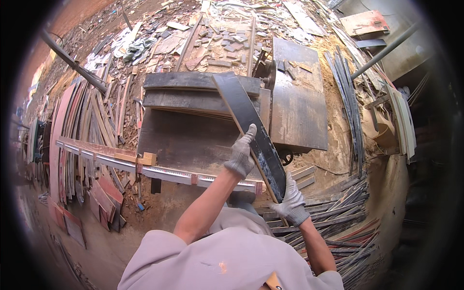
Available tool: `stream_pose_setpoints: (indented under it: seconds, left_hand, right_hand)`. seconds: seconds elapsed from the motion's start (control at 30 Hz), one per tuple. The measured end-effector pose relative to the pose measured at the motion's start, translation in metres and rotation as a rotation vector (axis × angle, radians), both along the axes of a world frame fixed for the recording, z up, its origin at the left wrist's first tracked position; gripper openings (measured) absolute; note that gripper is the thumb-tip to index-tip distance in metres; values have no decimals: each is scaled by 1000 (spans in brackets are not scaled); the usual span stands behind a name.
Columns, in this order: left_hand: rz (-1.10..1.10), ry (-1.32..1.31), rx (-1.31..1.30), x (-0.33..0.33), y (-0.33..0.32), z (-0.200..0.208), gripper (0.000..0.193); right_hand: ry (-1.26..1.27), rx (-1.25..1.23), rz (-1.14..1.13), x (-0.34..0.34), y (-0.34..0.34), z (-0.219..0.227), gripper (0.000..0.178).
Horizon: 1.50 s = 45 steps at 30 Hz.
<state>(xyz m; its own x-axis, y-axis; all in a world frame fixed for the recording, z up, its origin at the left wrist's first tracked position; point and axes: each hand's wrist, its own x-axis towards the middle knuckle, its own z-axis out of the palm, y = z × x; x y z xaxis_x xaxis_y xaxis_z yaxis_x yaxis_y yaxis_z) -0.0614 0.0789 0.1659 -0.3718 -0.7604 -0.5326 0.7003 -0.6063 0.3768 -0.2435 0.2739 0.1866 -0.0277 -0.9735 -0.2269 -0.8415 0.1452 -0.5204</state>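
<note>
One dark board (256, 130) is clamped at its left edge by the left hand (243, 152) and at its near end by the right hand (291, 200), slanted from 11 to 5 o'clock; it is not yet set down. More boards (188, 100) are stacked on the bench (169, 140) at 11 o'clock; whether finished or waiting cannot be told. Much cutting seems done, judging by strips (333, 208) piled at 4 o'clock and offcuts (236, 47) scattered at 12.

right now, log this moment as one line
left hand: holding dark board by left edge | right hand: holding its near end | stacked boards: on worktable
</note>
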Motion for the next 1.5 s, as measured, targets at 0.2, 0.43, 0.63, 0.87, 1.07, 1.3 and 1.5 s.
stream_pose_setpoints:
  seconds: [0.2,0.43,0.63,0.87,1.07,1.3,1.5]
  left_hand:
    - [-211,264,-321,-36,37,-14,84]
    - [-339,231,-131,-91,48,-66,54]
    - [-197,-81,-56,-97,33,-58,29]
    - [-315,-192,-59,-100,9,-51,33]
    - [-471,-342,-186,-105,13,-75,87]
    - [-467,-304,-230,-125,2,-41,71]
    - [-292,-384,-213,-137,10,-5,69]
  right_hand:
    - [-968,232,-131,-60,58,9,116]
    - [-1386,332,-276,-82,71,-6,105]
    - [-682,-45,-371,-79,79,-13,130]
    - [54,-14,-311,-65,65,-9,132]
    - [-180,-41,-295,-44,61,-24,135]
    - [-557,-79,-291,-37,70,-34,132]
    - [-672,-45,-291,-45,78,-36,135]
